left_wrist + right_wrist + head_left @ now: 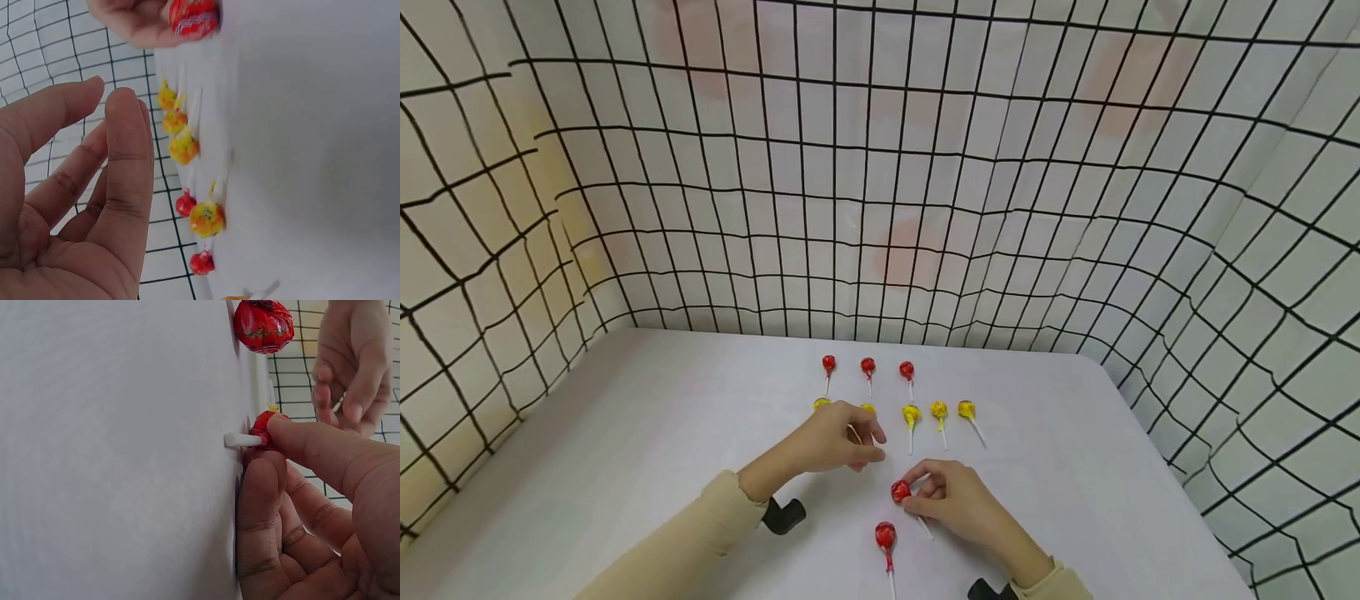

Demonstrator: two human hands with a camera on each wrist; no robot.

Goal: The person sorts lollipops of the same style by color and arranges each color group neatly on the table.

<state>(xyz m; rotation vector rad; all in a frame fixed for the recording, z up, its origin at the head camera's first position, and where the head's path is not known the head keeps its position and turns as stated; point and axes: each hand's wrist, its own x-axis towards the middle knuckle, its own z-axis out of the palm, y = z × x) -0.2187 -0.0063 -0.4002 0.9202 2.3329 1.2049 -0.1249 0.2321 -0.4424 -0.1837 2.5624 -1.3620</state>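
My right hand (951, 497) pinches a red-wrapped lollipop (900, 492) by its head between thumb and fingers. Its white stick slants down toward the front right; in the right wrist view the stick (242, 439) points away from the fingers. Just in front of it on the table lies another red lollipop (886, 534), stick toward me. My left hand (838, 435) hovers over the row of yellow lollipops (912, 415), partly hiding two on the left. In the left wrist view, the left hand (119, 169) has loosely bent fingers with nothing between them.
Behind the yellow row, three red lollipops (868, 366) lie side by side, sticks toward me. The white tabletop (1112, 517) is bordered by a black wire grid (925, 200) at the back and both sides.
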